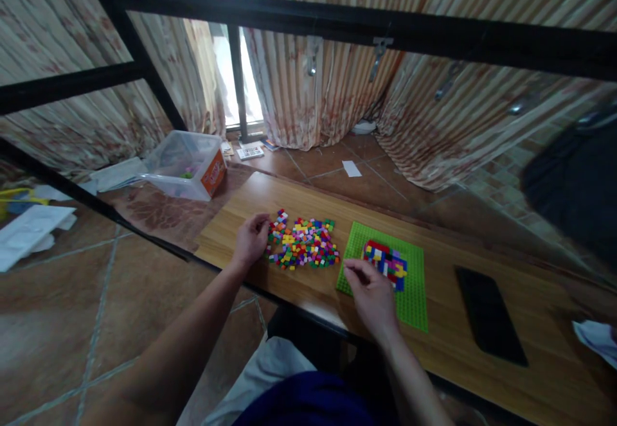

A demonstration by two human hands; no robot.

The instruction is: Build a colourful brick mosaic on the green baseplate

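Observation:
A loose pile of small multicoloured toy bricks (306, 243) lies on the wooden table (270, 188). At the pile's left edge rests my left hand (251, 241), its fingers curled together; whatever they may hold is too small to make out. My right hand (376, 297) hovers over the left part of a green studded baseplate (414, 304), thumb and fingertips pinched together. Anything between those fingertips is hidden or too tiny to name. Beyond the right hand, a patch of joined bricks (398, 268) in red, blue, yellow and white sits on the baseplate, partly covered by the hand.
To the right of the baseplate lies a black phone-like slab (490, 315). A clear plastic bin (186, 162) with an orange label stands on the floor at the left. Black metal bars (337, 18) cross above the table's far side. White crumpled paper (596, 339) lies far right.

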